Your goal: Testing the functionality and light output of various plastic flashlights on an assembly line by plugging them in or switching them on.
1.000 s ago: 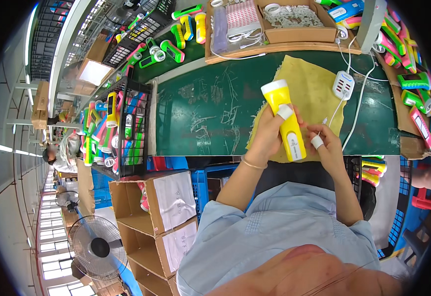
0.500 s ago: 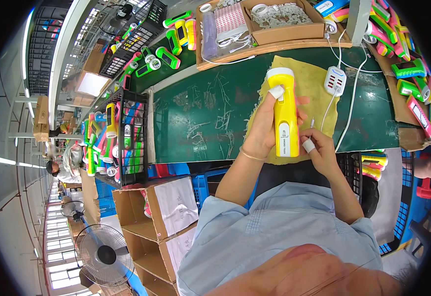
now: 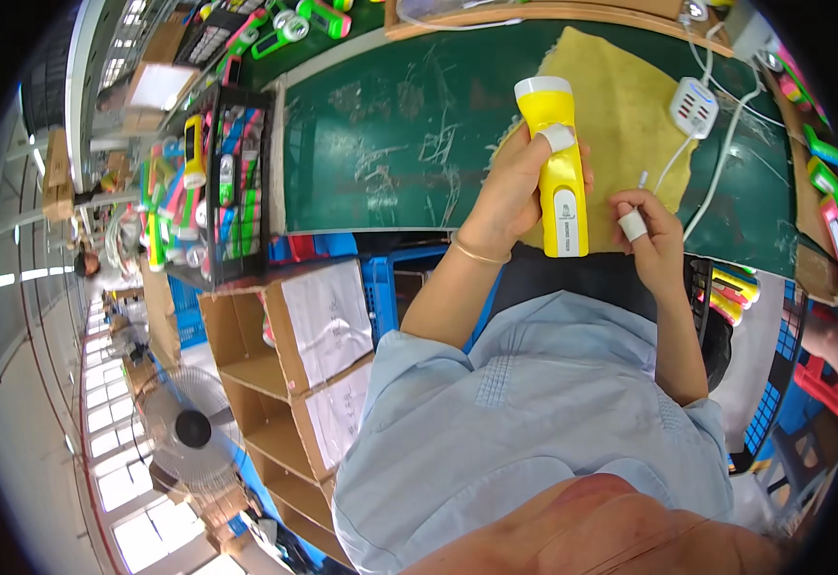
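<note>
The yellow cloth (image 3: 620, 86) lies on the green tabletop (image 3: 371, 125), and above its left half is the yellow flashlight (image 3: 560, 171), its white-rimmed head pointing toward the cloth's far edge and its butt end near the cloth's near edge. The left hand (image 3: 516, 187) is closed around the flashlight's body, with its white-wrapped thumb laid across the upper face just behind the head. On the handle, facing up, sits a pale rounded label (image 3: 566, 220) that carries a small dark emblem and a line of dark capital lettering running lengthwise.

Over the cloth's right half, the right hand (image 3: 658, 235) is partly curled, its thumb also wrapped in white; a slim white plug (image 3: 643, 179) stands at the fingertips, though from this angle I cannot tell whether they grip it. At the cloth's right edge rests a white charging hub (image 3: 695, 108) with dark-red ports and a blue mark; a white cable leads down from it toward the hand.

Well left of the cloth, a black crate (image 3: 266, 182) is packed with colourful flashlights. Nearer the person and left of the cloth stands a cardboard rack (image 3: 286, 340), where white sheets (image 3: 328, 307) bear dark handwritten characters.
</note>
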Tool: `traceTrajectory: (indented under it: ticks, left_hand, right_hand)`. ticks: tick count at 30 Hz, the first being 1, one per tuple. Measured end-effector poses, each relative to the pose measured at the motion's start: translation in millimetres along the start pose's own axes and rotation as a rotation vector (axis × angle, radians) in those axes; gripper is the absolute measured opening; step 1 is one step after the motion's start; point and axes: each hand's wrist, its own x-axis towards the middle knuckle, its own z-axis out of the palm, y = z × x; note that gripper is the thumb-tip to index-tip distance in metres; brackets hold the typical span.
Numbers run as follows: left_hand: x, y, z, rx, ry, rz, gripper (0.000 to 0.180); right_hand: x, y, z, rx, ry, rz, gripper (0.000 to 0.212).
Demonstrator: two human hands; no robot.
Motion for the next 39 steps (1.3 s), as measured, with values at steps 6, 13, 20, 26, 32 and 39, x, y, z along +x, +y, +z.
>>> traceTrajectory:
  ticks: [6, 13, 20, 26, 32, 39]
  left_hand:
    - [-76, 24, -73, -0.181, 0.286, 0.180, 0.030]
    - [-290, 84, -193, -0.287, 0.868, 1.073, 0.029]
    - [-412, 87, -209, 0.794, 1.954, 1.080, 0.028]
    - [-309, 62, -156, 0.237, 0.940, 0.756, 0.032]
    - [-111, 14, -44, -0.082, 0.074, 0.043, 0.039]
    - [-38, 12, 47, -0.247, -0.219, -0.127, 0.029]
  right_hand:
    - [-3, 11, -5, -0.031, 0.040, -0.024, 0.015]
    - [-3, 15, -2, -0.122, 0.038, -0.042, 0.019]
    - [-2, 15, 0, -0.222, 0.026, -0.067, 0.020]
    - [0, 17, 5, -0.197, -0.024, -0.069, 0.018]
    - [-1, 2, 14, -0.269, 0.002, -0.199, 0.010]
    - [-8, -9, 7, -0.358, 0.057, -0.334, 0.019]
